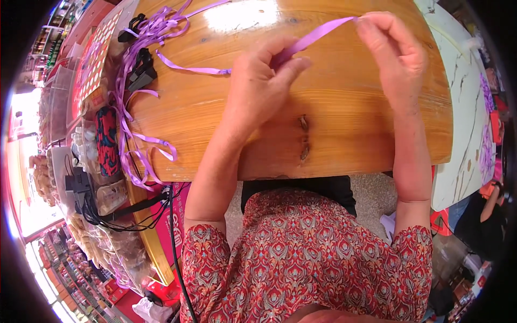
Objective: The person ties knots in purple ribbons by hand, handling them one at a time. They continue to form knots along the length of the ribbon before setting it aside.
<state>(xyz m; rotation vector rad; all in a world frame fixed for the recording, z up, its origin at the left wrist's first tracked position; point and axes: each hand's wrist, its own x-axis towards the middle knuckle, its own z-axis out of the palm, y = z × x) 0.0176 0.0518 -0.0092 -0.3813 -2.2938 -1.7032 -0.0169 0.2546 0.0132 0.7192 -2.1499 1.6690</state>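
Note:
A purple ribbon (323, 33) is stretched above the wooden table (344, 97) between my two hands. My left hand (265, 75) is closed round it, thumb pointing to the right. At the far right, my right hand (396, 56) pinches the ribbon's end between thumb and fingertips. To the left of my left hand a length of purple ribbon (199, 70) trails across the tabletop; whether it is the same piece is hidden by the hand. A tangled heap of purple ribbons (156, 32) lies along the table's left edge.
Black clip-like items (142, 70) lie by the heap. A red and black patterned roll (106, 141) and a black adapter with cables (78, 185) sit left of the table. A white marble-patterned table (458, 156) stands at the right, with more purple ribbons (486, 153) beyond it.

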